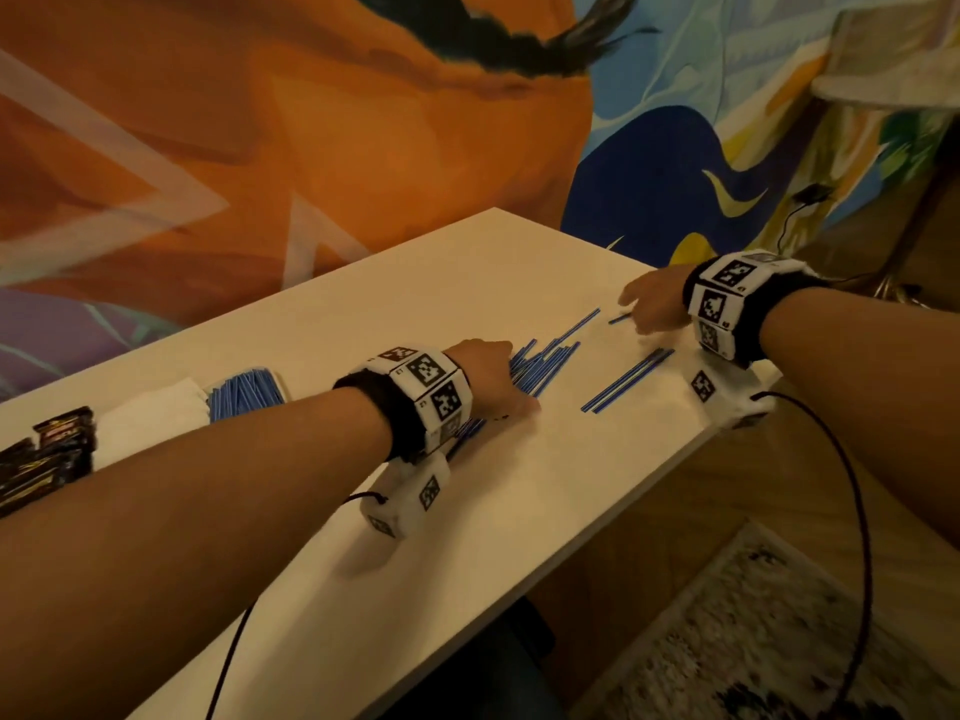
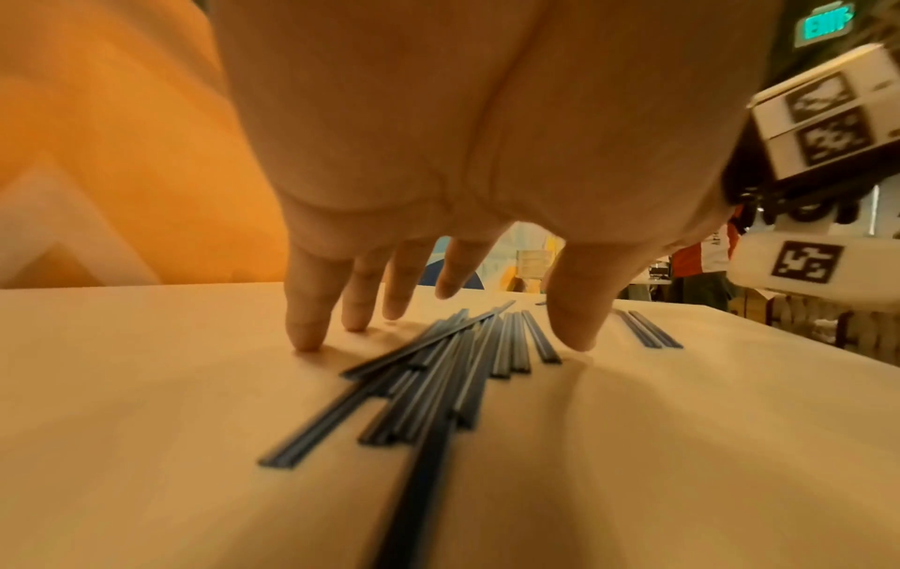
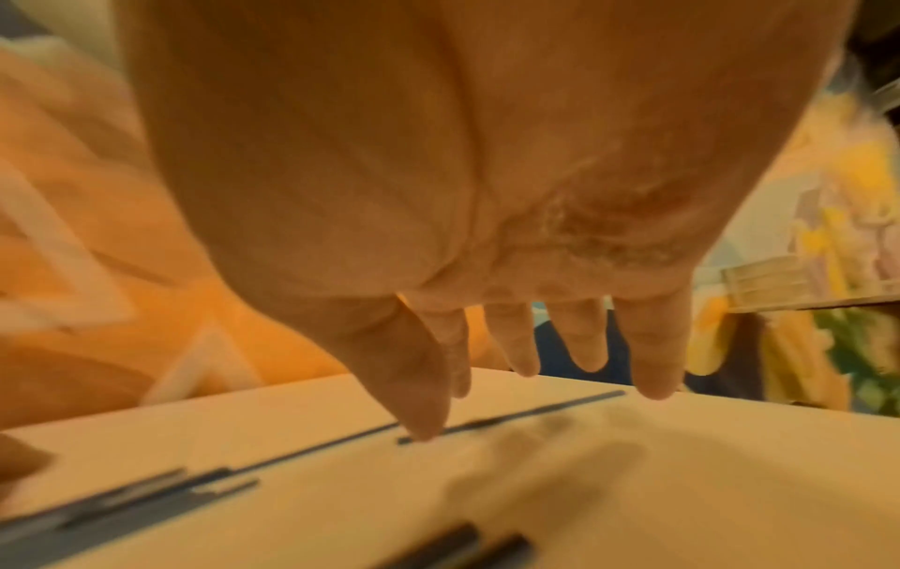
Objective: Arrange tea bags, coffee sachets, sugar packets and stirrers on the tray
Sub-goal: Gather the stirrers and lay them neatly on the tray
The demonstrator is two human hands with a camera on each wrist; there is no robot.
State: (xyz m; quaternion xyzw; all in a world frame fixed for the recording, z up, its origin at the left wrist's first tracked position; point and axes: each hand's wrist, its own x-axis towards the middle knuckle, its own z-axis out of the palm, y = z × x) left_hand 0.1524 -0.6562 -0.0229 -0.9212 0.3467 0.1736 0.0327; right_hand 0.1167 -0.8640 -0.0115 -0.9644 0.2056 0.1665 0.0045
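Observation:
Several loose blue stirrers lie in a fanned pile on the white table. My left hand arches over the pile, thumb on one side, fingers on the other, tips on the tabletop. My left hand grips nothing. Further right, my right hand reaches down with straight fingers. Its thumb tip presses on a single stirrer that lies apart. A pair of stirrers lies between the hands near the front edge.
At the far left stand a packed batch of blue stirrers, white packets and dark sachets. The table's right end and front edge are close to my right wrist. A painted wall runs behind; a rug lies below.

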